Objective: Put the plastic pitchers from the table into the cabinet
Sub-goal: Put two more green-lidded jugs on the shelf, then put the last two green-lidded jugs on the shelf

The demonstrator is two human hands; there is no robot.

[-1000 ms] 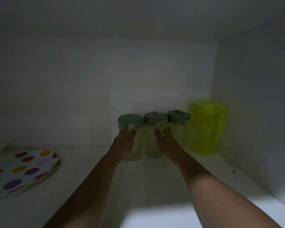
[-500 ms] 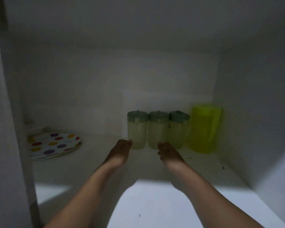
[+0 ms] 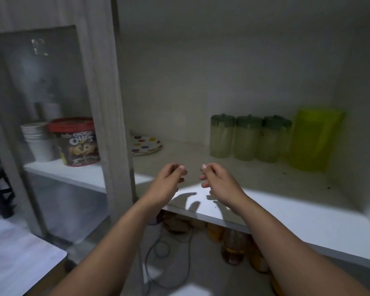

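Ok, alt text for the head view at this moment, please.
Two empty hands, left hand and right hand, hover with fingers loosely curled over the front of a white cabinet shelf. At the back stand three green-lidded pitchers in a row beside a larger yellow-green pitcher, with a polka-dot plate to the left.

Three small pitchers stand upright in a row at the back right of the cabinet shelf (image 3: 286,201), touching side by side: the left pitcher (image 3: 221,136), the middle pitcher (image 3: 247,138) and the right pitcher (image 3: 272,139). Each has a pale, see-through body and a dull green lid. A taller yellow-green pitcher (image 3: 314,138) stands just beside them, nearest the right wall.
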